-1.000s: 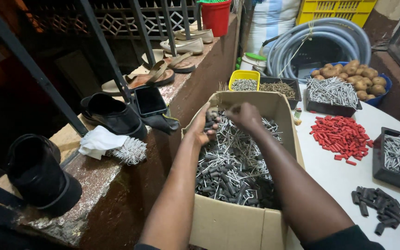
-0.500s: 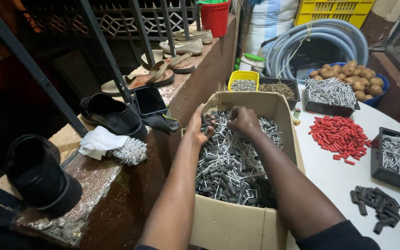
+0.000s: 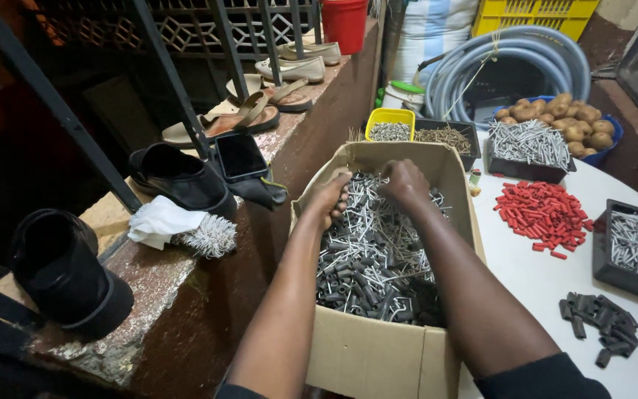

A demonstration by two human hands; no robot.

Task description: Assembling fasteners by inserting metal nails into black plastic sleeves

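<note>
Nails and grey plugs (image 3: 371, 255) are being sifted inside the cardboard box (image 3: 378, 355); left hand (image 3: 330, 198) curled on a few, right hand (image 3: 404, 181) half-closed, grip unclear.

Two bare forearms extend from short black fabric sleeves; the left hand (image 3: 330, 198) and right hand (image 3: 405, 182) wear no gloves, rings or watch.

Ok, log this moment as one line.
left hand: in box, on screws | right hand: in box, on screws | red plugs: on table
</note>
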